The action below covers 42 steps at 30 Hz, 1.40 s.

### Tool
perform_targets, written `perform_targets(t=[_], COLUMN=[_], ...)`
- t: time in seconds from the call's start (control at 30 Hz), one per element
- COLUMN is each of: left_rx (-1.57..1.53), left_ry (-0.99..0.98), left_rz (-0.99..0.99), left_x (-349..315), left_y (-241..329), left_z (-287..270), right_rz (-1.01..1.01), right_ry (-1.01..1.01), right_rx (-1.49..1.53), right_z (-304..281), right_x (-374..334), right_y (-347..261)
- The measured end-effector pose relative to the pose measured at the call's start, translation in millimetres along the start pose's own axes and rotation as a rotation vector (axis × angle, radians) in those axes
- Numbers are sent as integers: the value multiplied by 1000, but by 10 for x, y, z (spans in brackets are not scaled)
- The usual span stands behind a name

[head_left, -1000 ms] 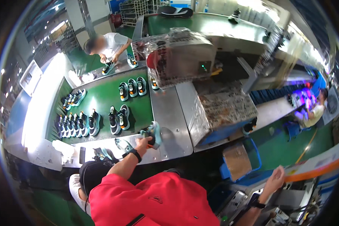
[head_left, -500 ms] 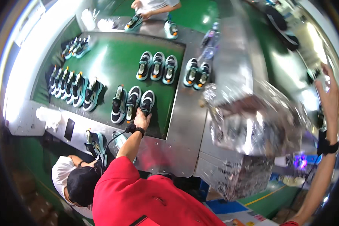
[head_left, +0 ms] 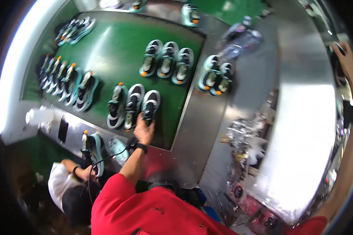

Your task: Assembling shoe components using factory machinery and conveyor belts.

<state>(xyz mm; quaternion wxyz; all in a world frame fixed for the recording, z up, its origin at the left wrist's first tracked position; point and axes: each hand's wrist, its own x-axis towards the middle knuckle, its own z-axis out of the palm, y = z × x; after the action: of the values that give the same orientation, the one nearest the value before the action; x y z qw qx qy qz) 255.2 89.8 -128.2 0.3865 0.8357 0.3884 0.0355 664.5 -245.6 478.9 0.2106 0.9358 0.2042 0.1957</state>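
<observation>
My left hand (head_left: 144,132) reaches out to the green surface, its fingers closed round the heel end of a black-and-white sneaker (head_left: 150,105) with a pale blue sole. Directly left of that one stand two more sneakers (head_left: 133,105) in the same row. Up at the far right edge, my right hand (head_left: 348,64) is raised beside a dark shape. Blur and the rim hide most of its fingers, and I cannot make out whether anything is in them.
More sneakers (head_left: 166,60) stand farther back, with others (head_left: 59,76) along the left. Two sneakers (head_left: 216,76) rest on the metal border near clear plastic bottles (head_left: 243,41). A bright, shiny sheet-like surface (head_left: 298,156) is on the right. A person (head_left: 72,188) works at lower left.
The crumpled silvery plastic at the right is gone from its earlier place; a smooth bright surface shows there. My right hand has shifted up and outward. My left hand stays on the same sneaker.
</observation>
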Motion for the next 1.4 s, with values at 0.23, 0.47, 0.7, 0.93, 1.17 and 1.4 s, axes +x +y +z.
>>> perform_targets(t=[0.23, 0.47, 0.7, 0.93, 1.17, 1.4], left_rx=[-5, -13, -889, -1083, -510, -195], left_ry=[7, -51, -1330, -2434, -2851, -2697], left_rz=[14, 410, 127, 138, -102, 474], left_x=[-68, -204, -2281, -4160, -5911, -7476], left_y=[-210, -250, 1457, 2867, 2019, 1021], left_z=[-187, -226, -1008, -1436, -1755, -1841], right_rz=[418, 484, 536, 824, 1422, 1725], right_ry=[-132, 190, 618, 609, 711, 1277], right_rx=[495, 1025, 1300, 1084, 844, 855], right_z=[90, -378, -1804, -2222, -2606, -3017], right_x=[-859, -1724, -3545, -5992, -8788, -10136], right_y=[31, -141, 21, -464, -1904, -3894])
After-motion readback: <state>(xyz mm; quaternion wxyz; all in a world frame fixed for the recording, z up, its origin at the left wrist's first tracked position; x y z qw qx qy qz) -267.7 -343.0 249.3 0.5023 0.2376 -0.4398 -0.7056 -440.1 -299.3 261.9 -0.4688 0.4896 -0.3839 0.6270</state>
